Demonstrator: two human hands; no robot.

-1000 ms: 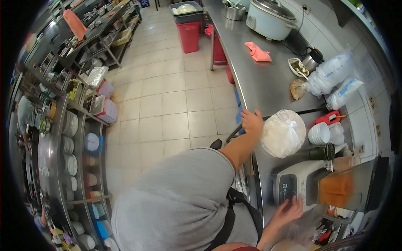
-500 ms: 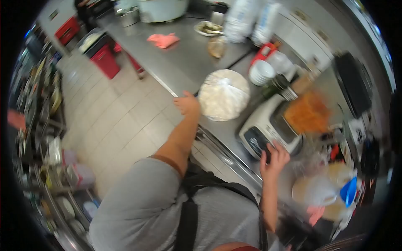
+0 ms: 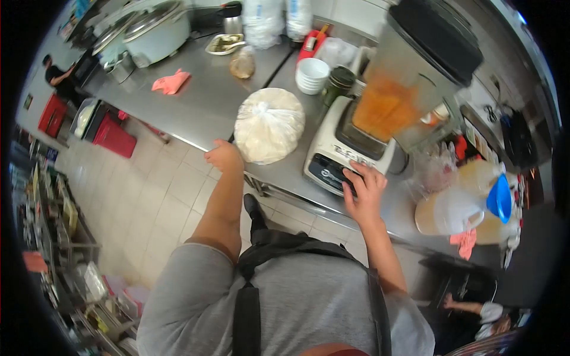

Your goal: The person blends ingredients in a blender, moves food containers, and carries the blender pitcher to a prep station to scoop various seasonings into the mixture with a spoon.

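A blender base (image 3: 338,148) stands on the steel counter, its jar (image 3: 409,71) on top with orange contents and a black lid. My right hand (image 3: 365,190) lies at the base's control panel, fingers spread, some on the panel. My left hand (image 3: 225,155) rests on the counter's front edge, its fingers curled against the edge; whether it grips anything is hard to make out. Just right of it sits a knotted clear bag of pale contents (image 3: 269,127). Behind the bag and the blender are stacked white bowls (image 3: 312,75) and a dark green container (image 3: 339,82).
On the steel counter (image 3: 208,89) are a pink cloth (image 3: 171,82), a small brown bag (image 3: 243,63), rice cookers (image 3: 157,35) and a jug (image 3: 445,210) with a blue funnel (image 3: 499,199). One person (image 3: 59,77) stands far left; another's arm (image 3: 466,305) shows lower right.
The camera view has swung to the right, so the counter and blender appear more central and upright. My hands stay at the counter edge and the blender's panel.
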